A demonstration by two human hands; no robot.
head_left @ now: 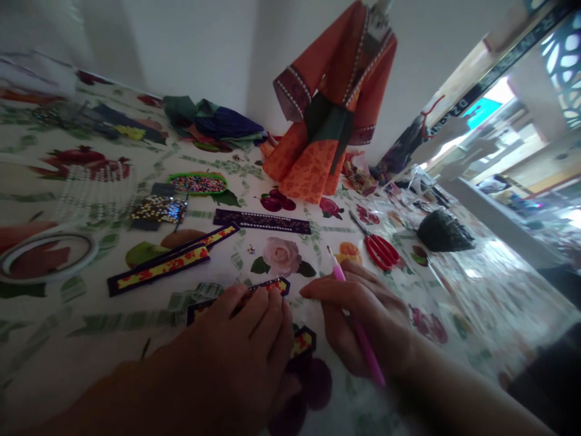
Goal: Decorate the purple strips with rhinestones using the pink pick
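Note:
My left hand (245, 345) lies over a dark strip with red and yellow patterning (272, 284), its fingers pressed down on it. My right hand (363, 321) is closed round a pink pen-like tool (358, 327), whose tip points up and away from me. A second short patterned piece (303, 342) shows between the two hands. Both hands rest on a tablecloth printed with flowers and fruit (281, 257).
Two longer patterned strips (172, 260) and a purple beaded strip (262, 221) lie ahead. A green tray of beads (197, 183), red scissors (380, 249), a tape roll (48, 254), a dark bag (442, 233) and a small orange robe on a stand (331, 115) stand around.

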